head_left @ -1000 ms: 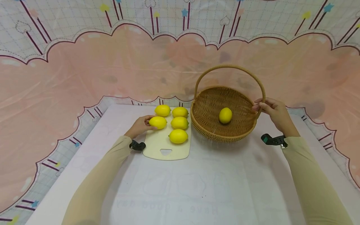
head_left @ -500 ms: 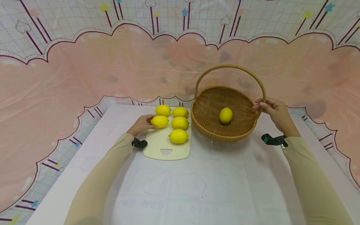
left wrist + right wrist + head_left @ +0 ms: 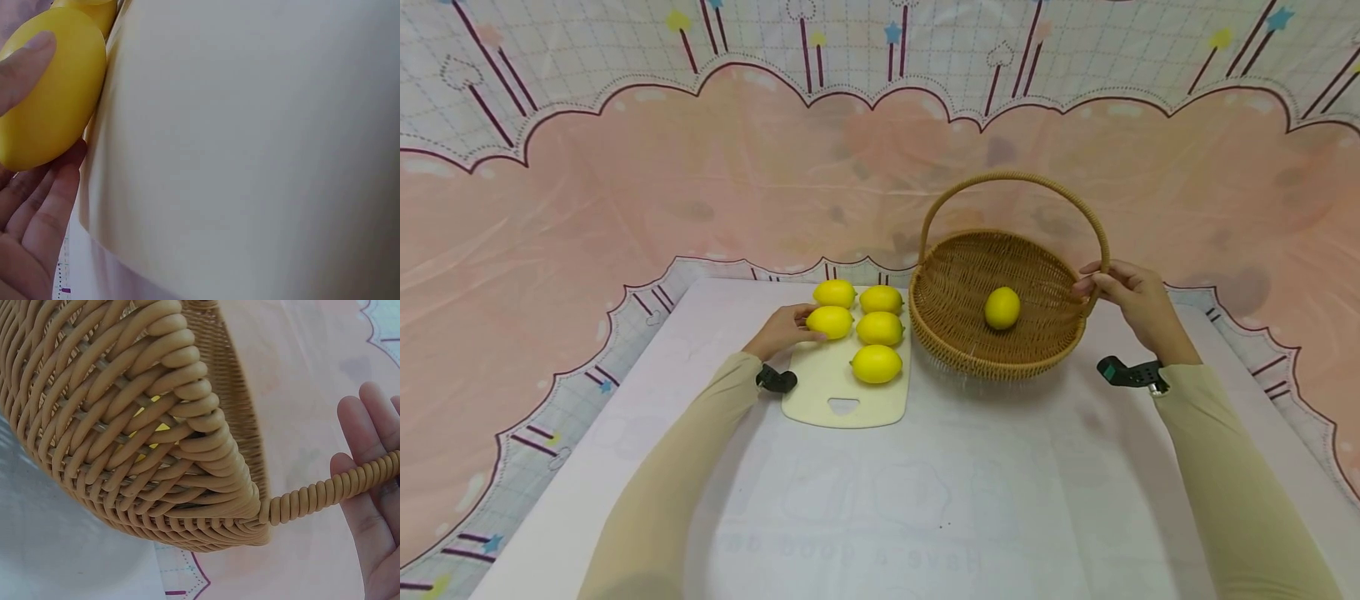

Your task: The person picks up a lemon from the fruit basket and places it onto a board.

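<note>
My left hand (image 3: 785, 329) holds a yellow lemon (image 3: 830, 322) at the left side of the cream cutting board (image 3: 842, 379). In the left wrist view the thumb lies across that lemon (image 3: 69, 106) and the fingers reach around its lower end. Several other lemons sit on the board, among them one lemon (image 3: 876, 364) nearest its handle hole. On the right, my right hand (image 3: 1131, 292) grips the lower end of the wicker basket's (image 3: 992, 358) arched handle (image 3: 1015, 177). A single lemon (image 3: 1002, 308) lies inside the basket.
Board and basket stand side by side at the back of the white-covered table (image 3: 850, 492). Behind them hangs a pink patterned cloth (image 3: 737, 192). Each wrist wears a black strap, such as the right strap (image 3: 1131, 372).
The left hand has slid right and slightly back with its lemon, closer to the other lemons on the board. The right hand and basket stay in place.
</note>
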A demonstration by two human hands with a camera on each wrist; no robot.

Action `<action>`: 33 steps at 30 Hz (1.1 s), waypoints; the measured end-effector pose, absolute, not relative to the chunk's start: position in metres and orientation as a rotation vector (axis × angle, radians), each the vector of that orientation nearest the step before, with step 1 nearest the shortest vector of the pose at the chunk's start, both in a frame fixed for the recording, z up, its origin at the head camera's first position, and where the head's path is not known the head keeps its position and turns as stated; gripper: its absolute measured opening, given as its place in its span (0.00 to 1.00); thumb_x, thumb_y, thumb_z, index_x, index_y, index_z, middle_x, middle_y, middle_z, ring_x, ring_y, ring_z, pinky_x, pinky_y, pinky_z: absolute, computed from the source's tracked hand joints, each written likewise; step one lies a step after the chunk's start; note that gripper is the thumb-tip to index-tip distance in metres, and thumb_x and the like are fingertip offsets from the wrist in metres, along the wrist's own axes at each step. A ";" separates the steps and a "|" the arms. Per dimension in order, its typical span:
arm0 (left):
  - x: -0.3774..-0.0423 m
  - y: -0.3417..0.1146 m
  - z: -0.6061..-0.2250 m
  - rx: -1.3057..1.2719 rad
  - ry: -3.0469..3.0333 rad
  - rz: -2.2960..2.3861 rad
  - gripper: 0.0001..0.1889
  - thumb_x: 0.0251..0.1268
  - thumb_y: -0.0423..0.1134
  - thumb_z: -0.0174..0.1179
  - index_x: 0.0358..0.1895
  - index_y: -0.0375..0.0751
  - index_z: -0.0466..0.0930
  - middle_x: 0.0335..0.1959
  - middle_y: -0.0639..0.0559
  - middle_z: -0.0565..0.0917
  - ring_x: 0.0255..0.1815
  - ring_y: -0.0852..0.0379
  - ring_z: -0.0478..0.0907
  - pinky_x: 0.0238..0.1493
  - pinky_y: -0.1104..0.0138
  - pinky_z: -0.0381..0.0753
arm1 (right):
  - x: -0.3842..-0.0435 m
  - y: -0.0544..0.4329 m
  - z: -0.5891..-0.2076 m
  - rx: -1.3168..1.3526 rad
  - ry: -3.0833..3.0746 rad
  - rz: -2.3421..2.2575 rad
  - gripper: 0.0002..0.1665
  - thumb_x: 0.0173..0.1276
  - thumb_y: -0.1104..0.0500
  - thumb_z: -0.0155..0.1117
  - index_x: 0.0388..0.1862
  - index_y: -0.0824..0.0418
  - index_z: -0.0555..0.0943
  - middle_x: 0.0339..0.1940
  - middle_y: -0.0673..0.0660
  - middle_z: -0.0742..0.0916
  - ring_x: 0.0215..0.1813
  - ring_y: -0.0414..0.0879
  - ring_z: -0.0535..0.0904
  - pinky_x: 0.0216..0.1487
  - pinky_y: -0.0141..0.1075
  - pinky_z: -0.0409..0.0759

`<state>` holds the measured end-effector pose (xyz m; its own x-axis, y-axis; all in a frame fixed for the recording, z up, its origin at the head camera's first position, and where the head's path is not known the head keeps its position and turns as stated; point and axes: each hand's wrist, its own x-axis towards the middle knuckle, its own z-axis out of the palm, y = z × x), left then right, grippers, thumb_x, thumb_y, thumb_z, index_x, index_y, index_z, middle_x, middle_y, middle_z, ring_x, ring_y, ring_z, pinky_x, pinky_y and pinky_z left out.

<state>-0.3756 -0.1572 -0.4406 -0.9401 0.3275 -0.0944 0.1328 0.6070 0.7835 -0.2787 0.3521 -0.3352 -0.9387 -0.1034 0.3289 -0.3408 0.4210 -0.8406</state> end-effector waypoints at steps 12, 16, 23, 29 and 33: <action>-0.372 -0.156 -0.440 0.343 2.577 1.263 0.41 0.55 0.42 0.67 0.70 0.31 0.58 0.69 0.35 0.65 0.69 0.40 0.64 0.71 0.54 0.64 | -0.279 0.352 -0.336 0.396 -2.441 1.526 0.19 0.72 0.56 0.51 0.51 0.70 0.76 0.31 0.38 0.86 0.41 0.31 0.82 0.47 0.18 0.78; -0.371 -0.156 -0.439 0.330 2.581 1.270 0.41 0.55 0.42 0.68 0.70 0.32 0.59 0.68 0.36 0.66 0.68 0.40 0.65 0.70 0.54 0.65 | -0.278 0.352 -0.337 0.405 -2.434 1.528 0.19 0.72 0.56 0.51 0.50 0.71 0.76 0.31 0.38 0.86 0.40 0.31 0.82 0.46 0.18 0.78; -0.373 -0.157 -0.439 0.316 2.586 1.281 0.39 0.54 0.41 0.68 0.68 0.34 0.61 0.66 0.37 0.69 0.67 0.41 0.67 0.69 0.54 0.67 | -0.278 0.353 -0.336 0.401 -2.446 1.510 0.19 0.73 0.56 0.51 0.51 0.71 0.76 0.31 0.37 0.86 0.41 0.30 0.81 0.47 0.18 0.77; -0.372 -0.160 -0.437 0.337 2.591 1.250 0.39 0.55 0.44 0.68 0.68 0.35 0.62 0.66 0.37 0.69 0.66 0.40 0.68 0.68 0.53 0.67 | -0.279 0.352 -0.336 0.397 -2.446 1.510 0.20 0.73 0.56 0.51 0.51 0.72 0.75 0.31 0.37 0.86 0.41 0.30 0.81 0.46 0.18 0.77; -0.371 -0.166 -0.433 0.364 2.600 1.234 0.37 0.55 0.45 0.67 0.67 0.36 0.64 0.66 0.38 0.70 0.65 0.41 0.69 0.67 0.53 0.69 | -0.279 0.352 -0.335 0.395 -2.447 1.514 0.20 0.72 0.56 0.51 0.51 0.72 0.75 0.31 0.37 0.86 0.41 0.30 0.81 0.46 0.18 0.78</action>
<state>-0.3713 -0.1658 -0.4332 -0.9404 0.3225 -0.1081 0.1202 0.6122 0.7815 -0.2792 0.3522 -0.3347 -0.9355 -0.1032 0.3379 -0.3484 0.4278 -0.8340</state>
